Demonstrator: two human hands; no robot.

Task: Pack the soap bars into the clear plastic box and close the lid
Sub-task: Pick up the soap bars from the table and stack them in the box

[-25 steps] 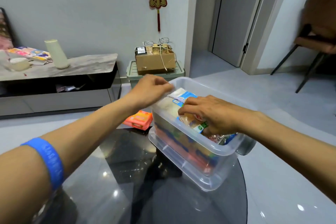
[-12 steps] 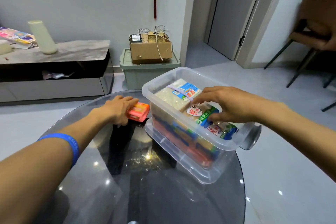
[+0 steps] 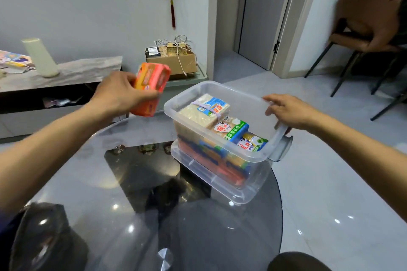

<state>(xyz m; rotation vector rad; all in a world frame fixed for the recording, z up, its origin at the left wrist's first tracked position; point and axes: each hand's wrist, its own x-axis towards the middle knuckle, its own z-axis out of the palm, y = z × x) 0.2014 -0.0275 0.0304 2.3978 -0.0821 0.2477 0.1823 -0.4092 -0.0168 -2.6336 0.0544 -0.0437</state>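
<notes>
A clear plastic box (image 3: 198, 92) stands on the round glass table (image 3: 136, 215), sitting on what looks like its clear lid (image 3: 211, 180). Several wrapped soap bars (image 3: 229, 130) fill it, with blue, green and red wrappers showing through the wall. My left hand (image 3: 119, 94) holds an orange soap pack (image 3: 152, 86) in the air, to the left of the box and above its rim. My right hand (image 3: 288, 110) rests on the box's right rim near the grey handle latch (image 3: 282, 147), fingers curled over the edge.
A low marble-topped cabinet (image 3: 72, 72) with a pale vase (image 3: 40, 57) lines the left wall. A cardboard box (image 3: 174, 59) sits on a green bin behind the table. A brown chair (image 3: 365, 26) stands at the right by the door. A dark object (image 3: 297, 262) shows at the bottom edge.
My left hand took the orange soap pack off the table and lifted it beside the box. My right hand left the soaps inside and moved to the box's right rim.
</notes>
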